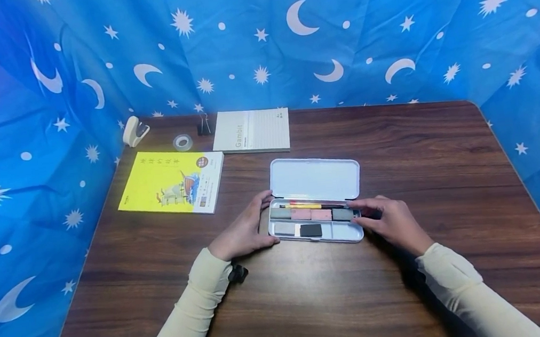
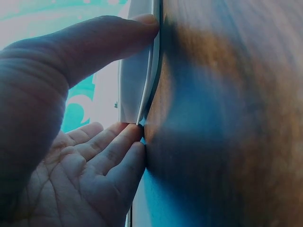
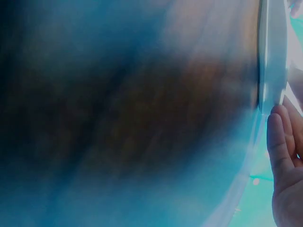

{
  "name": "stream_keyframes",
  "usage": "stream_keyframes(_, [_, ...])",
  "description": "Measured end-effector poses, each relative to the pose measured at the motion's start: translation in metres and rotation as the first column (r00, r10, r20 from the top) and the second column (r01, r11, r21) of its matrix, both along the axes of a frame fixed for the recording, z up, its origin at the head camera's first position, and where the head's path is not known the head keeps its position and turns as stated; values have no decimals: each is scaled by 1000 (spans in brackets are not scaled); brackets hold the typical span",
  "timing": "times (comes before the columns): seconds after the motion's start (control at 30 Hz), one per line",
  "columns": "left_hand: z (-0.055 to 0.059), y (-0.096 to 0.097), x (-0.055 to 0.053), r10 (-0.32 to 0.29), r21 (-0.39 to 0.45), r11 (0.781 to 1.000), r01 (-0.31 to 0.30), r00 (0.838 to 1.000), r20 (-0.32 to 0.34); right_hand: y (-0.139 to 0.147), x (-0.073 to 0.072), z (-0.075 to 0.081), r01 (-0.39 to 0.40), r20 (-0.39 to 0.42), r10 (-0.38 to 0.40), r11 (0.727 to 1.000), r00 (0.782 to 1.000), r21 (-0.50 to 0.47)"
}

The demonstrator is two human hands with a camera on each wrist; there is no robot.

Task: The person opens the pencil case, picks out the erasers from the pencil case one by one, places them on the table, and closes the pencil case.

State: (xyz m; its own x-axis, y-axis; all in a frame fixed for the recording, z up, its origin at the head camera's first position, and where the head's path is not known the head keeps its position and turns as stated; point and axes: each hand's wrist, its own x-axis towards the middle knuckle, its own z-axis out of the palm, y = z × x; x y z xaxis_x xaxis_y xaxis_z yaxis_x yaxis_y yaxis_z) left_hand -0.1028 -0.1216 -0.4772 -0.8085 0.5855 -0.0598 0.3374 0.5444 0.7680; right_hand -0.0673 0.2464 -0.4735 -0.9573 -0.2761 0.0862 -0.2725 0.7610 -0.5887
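Note:
An open white tin case [image 1: 314, 177] stands in front of me, lid tilted back. In it lie two pink blocks [image 1: 321, 215], grey blocks [image 1: 343, 214] at either side of them, a black block [image 1: 311, 230] and a yellow-and-black pencil-like stick [image 1: 304, 205]. My left hand [image 1: 244, 229] grips the tin's left end, thumb on the near corner and fingers at the end wall [image 2: 135, 85]. At the right end, my right hand [image 1: 392, 222] reaches over the rim, index fingertip by the stick's dark end, thumb near the right grey block. I cannot tell whether it pinches either.
A yellow-and-white book [image 1: 170, 180] lies to the left on the wooden table [image 1: 422, 150]. Behind it are a white stapler [image 1: 134, 132], a tape roll [image 1: 182, 142], a black binder clip [image 1: 204, 127] and a pale notebook [image 1: 252, 131]. Blue curtain [image 1: 240, 48] hangs around the table.

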Motion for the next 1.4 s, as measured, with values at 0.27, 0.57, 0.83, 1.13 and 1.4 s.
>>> stream_keyframes(0.27, [0,1,-1,5,-9,1000,-4,1000,24,4,-1,-3,31,-40,-34,995,999,-93])
stream_keyframes(0.57, [-2,-1,2,26,-24,999,-24,998,50,43,-4,7,149,61,-137,947,989,-283])
stream_keyframes(0.83, [0,0,1,11,6,1000,-11,1000,27,102,-25,10,301,77,-291,924,954,-234])
stream_keyframes(1.13, [-3,-3,1,2,25,1000,-2,1000,4,118,-61,4,257,76,-254,966,964,-30])
stream_keyframes(1.4, [-4,-3,-1,-12,37,999,12,1000,-10,112,-56,8,300,75,-298,954,952,-25])
